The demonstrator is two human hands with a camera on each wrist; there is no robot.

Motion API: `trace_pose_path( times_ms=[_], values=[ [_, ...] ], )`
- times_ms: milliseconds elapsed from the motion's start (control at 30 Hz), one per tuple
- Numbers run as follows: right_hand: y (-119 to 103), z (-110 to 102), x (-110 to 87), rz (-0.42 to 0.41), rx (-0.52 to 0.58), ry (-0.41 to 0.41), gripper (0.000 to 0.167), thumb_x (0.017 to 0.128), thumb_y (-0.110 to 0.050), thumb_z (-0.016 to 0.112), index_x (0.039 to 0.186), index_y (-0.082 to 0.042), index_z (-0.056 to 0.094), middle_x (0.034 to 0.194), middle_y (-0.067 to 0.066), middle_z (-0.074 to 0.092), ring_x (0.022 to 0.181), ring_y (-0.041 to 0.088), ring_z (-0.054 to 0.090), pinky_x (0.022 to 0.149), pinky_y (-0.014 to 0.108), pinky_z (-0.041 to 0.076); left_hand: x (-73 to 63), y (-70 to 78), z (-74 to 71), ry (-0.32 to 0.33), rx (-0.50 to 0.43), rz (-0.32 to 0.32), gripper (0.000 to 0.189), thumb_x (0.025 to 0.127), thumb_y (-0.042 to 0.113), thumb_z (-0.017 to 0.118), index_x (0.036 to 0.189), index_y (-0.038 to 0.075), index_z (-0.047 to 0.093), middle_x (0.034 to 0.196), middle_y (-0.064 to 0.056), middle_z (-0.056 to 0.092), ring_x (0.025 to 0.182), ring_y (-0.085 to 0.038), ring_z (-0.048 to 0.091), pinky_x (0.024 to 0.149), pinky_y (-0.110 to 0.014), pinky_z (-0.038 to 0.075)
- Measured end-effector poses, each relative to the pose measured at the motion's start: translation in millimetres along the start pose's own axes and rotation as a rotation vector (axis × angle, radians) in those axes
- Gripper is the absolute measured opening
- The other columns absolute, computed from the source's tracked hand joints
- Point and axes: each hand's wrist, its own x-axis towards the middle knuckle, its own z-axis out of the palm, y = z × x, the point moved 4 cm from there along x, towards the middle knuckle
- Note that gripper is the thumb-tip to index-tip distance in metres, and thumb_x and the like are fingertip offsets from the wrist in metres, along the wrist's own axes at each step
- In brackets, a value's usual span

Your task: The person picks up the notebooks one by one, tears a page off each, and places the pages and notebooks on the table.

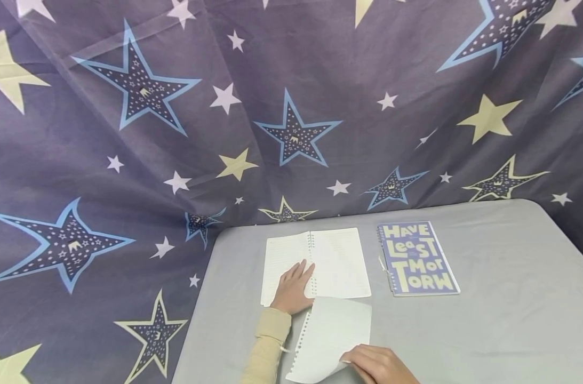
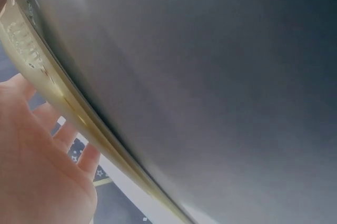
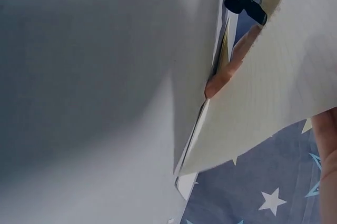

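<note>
A spiral notebook (image 1: 340, 262) lies spread at the back of the table, showing lined white pages. My left hand (image 1: 293, 292) rests on its left page beside the wire spiral, fingers stretched out; in the left wrist view its fingers reach over the notebook's edge. Between thumb and fingers, my right hand (image 1: 378, 365) pinches the lower right corner of a loose sheet of paper (image 1: 338, 330). This sheet has a ragged row of holes down its left side, and its lower edge curls up. In the right wrist view, the paper (image 3: 274, 71) partly hides the fingers.
To the right of the open notebook lies a closed blue spiral notebook (image 1: 418, 258) with large cream lettering. Both are on a grey-covered table (image 1: 512, 298). A dark star-patterned cloth (image 1: 291, 69) hangs behind the table and along its left side.
</note>
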Motion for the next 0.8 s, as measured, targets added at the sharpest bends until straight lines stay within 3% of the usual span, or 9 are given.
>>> trace_pose_path(
  times_ms=[100, 233, 367, 567, 800],
  values=[
    [-3, 0, 1.0, 0.005, 0.026, 0.006, 0.023, 0.087, 0.0, 0.069, 0.106, -0.014, 0.067, 0.087, -0.008, 0.068, 0.075, -0.001, 0.062, 0.071, 0.006, 0.051, -0.9, 0.8, -1.8, 0.001, -0.014, -0.011, 0.098, 0.076, 0.052, 0.072, 0.156, 0.014, 0.032, 0.164, -0.011, 0.025, 0.15, -0.032, 0.024, 0.123, -0.052, 0.02],
    [-8, -4, 4.7, -0.074, 0.014, 0.015, 0.014, 0.092, -0.005, 0.065, 0.105, -0.01, 0.067, 0.082, -0.009, 0.063, 0.072, -0.003, 0.057, 0.07, 0.003, 0.047, -3.1, 4.9, -8.6, -0.003, -0.03, -0.012, 0.104, 0.074, 0.057, 0.074, 0.155, 0.009, 0.032, 0.163, -0.013, 0.026, 0.149, -0.032, 0.026, 0.122, -0.051, 0.023],
    [-12, -6, 7.0, -0.118, 0.001, 0.012, 0.015, 0.093, -0.006, 0.063, 0.107, -0.007, 0.067, 0.079, -0.01, 0.057, 0.073, -0.006, 0.049, 0.069, 0.0, 0.042, -4.6, 5.8, -11.8, -0.023, -0.047, -0.022, 0.115, 0.07, 0.071, 0.072, 0.157, 0.009, 0.028, 0.164, -0.012, 0.024, 0.151, -0.031, 0.024, 0.123, -0.05, 0.022],
    [-10, -8, 7.0, -0.08, 0.003, 0.012, 0.02, 0.09, -0.006, 0.067, 0.11, -0.01, 0.067, 0.089, -0.008, 0.066, 0.079, -0.003, 0.059, 0.072, 0.006, 0.05, -4.8, 1.8, -8.3, -0.032, -0.092, -0.035, 0.124, 0.064, 0.081, 0.069, 0.158, 0.011, 0.026, 0.165, -0.01, 0.021, 0.152, -0.028, 0.02, 0.124, -0.047, 0.019],
    [-12, -15, 14.2, -0.098, -0.014, 0.035, 0.018, 0.096, -0.004, 0.061, 0.112, -0.007, 0.067, 0.094, -0.004, 0.07, 0.084, -0.001, 0.064, 0.073, 0.01, 0.054, -15.1, 1.9, -11.1, 0.01, -0.181, -0.047, 0.119, 0.067, 0.077, 0.071, 0.157, 0.013, 0.028, 0.164, -0.01, 0.023, 0.151, -0.03, 0.021, 0.124, -0.05, 0.019]
  ],
)
